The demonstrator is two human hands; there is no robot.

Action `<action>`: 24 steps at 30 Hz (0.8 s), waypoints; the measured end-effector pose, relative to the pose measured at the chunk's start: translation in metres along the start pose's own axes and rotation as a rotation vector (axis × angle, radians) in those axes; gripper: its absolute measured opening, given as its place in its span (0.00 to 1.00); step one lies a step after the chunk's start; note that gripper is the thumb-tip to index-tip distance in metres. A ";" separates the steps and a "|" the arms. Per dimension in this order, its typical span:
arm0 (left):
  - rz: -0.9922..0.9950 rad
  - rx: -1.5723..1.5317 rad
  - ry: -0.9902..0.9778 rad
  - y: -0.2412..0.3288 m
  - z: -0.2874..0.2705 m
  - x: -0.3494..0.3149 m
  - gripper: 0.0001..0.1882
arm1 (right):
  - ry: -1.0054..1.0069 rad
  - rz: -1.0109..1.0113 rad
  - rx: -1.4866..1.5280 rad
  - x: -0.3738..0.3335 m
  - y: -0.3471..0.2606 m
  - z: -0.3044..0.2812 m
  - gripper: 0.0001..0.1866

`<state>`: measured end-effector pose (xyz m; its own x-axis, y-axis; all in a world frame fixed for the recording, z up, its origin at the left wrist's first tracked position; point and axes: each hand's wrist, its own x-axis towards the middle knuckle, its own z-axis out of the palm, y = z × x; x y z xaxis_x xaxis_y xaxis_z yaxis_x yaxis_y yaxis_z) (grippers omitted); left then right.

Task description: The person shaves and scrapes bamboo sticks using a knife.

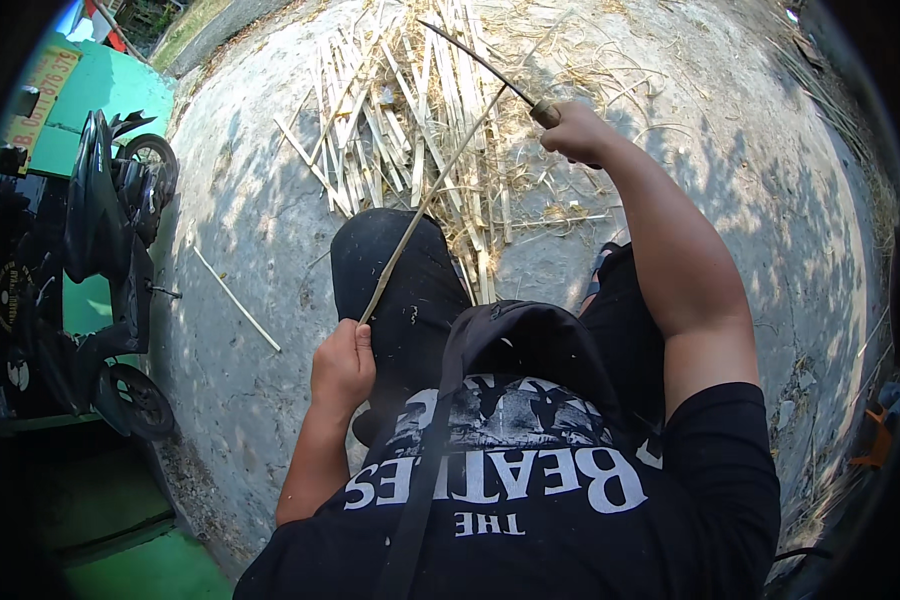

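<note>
Bamboo strip, thin and pale, runs slantwise from the left hand up and away toward the right hand, crossing above the person's black-clad knee. The left hand's fingers are curled tight around the strip's near end, pinching it in a fist just beside the knee. The right hand's fingers are wrapped shut around the brown handle of a knife, whose dark, slim, curved blade reaches up and to the left of those fingers and meets the strip's far end. Beyond both sets of fingers lies a heap of split bamboo slats and shavings on the concrete ground, spreading right up to the knee. Left of the left fingers a single loose stick lies on bare concrete, well apart from the heap. Farther left stands a parked black motor scooter at the concrete's edge, and behind it a green wall with a slanted yellow sign bearing red lettering, in the upper left corner. To the right of the right fingers the concrete is open and dappled with shade as far as a strip of dry grass at its rim.
</note>
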<state>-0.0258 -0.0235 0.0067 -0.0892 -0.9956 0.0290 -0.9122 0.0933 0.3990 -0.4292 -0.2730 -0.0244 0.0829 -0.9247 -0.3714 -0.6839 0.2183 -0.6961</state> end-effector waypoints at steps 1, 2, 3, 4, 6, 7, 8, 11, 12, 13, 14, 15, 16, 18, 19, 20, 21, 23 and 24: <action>0.000 0.001 -0.004 0.000 -0.002 0.000 0.16 | -0.002 0.003 0.002 -0.004 -0.005 0.006 0.12; -0.002 -0.006 -0.006 0.003 -0.003 0.002 0.17 | -0.010 -0.154 -0.176 -0.012 -0.015 0.015 0.12; -0.009 -0.012 -0.007 0.006 -0.004 0.002 0.17 | -0.024 -0.313 -0.355 -0.020 -0.026 0.027 0.12; -0.014 -0.012 -0.011 0.007 -0.004 0.002 0.17 | -0.003 -0.426 -0.385 -0.031 -0.035 0.041 0.10; -0.028 -0.026 -0.035 0.005 -0.007 0.003 0.17 | -0.026 -0.581 -0.535 -0.055 -0.057 0.055 0.09; -0.033 -0.027 -0.035 0.001 -0.006 0.003 0.17 | -0.030 -0.583 -0.536 -0.054 -0.057 0.054 0.09; -0.020 -0.061 -0.033 -0.003 -0.005 0.002 0.17 | -0.044 -0.550 -0.464 -0.052 -0.054 0.047 0.09; -0.016 -0.086 -0.015 -0.003 -0.005 0.001 0.17 | -0.006 -0.258 -0.288 -0.018 -0.026 0.029 0.12; -0.016 -0.079 -0.011 -0.001 -0.004 0.002 0.17 | 0.040 -0.188 -0.242 -0.009 -0.013 0.023 0.13; -0.008 -0.084 -0.006 0.000 -0.003 0.003 0.17 | 0.085 -0.118 -0.195 0.000 0.000 0.021 0.13; -0.012 -0.073 -0.005 0.000 -0.003 0.002 0.18 | 0.086 -0.120 -0.198 -0.001 -0.004 0.021 0.13; -0.015 -0.061 -0.006 0.000 -0.003 0.003 0.18 | 0.052 -0.141 -0.221 -0.004 -0.006 0.021 0.14; -0.013 -0.064 -0.009 0.000 -0.004 0.005 0.18 | 0.018 -0.160 -0.243 -0.006 -0.007 0.022 0.15; -0.043 -0.097 -0.031 -0.003 -0.003 0.005 0.18 | 0.002 -0.338 -0.358 -0.032 -0.036 0.032 0.14; -0.041 -0.096 -0.035 -0.001 -0.005 0.005 0.18 | -0.014 -0.413 -0.405 -0.043 -0.047 0.039 0.14; -0.046 -0.093 -0.046 0.000 -0.007 0.005 0.18 | -0.024 -0.482 -0.462 -0.048 -0.053 0.051 0.12; -0.050 -0.091 -0.056 -0.002 -0.007 0.006 0.18 | -0.034 -0.551 -0.521 -0.051 -0.058 0.061 0.10; -0.035 -0.081 -0.040 -0.006 -0.007 0.006 0.18 | -0.065 -0.614 -0.580 -0.047 -0.060 0.061 0.08; -0.036 -0.105 -0.044 -0.007 -0.006 0.005 0.18 | -0.034 -0.525 -0.443 -0.034 -0.050 0.051 0.07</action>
<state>-0.0171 -0.0289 0.0096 -0.0763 -0.9967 -0.0260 -0.8684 0.0536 0.4930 -0.3609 -0.2367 -0.0085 0.5020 -0.8614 -0.0777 -0.7783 -0.4107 -0.4749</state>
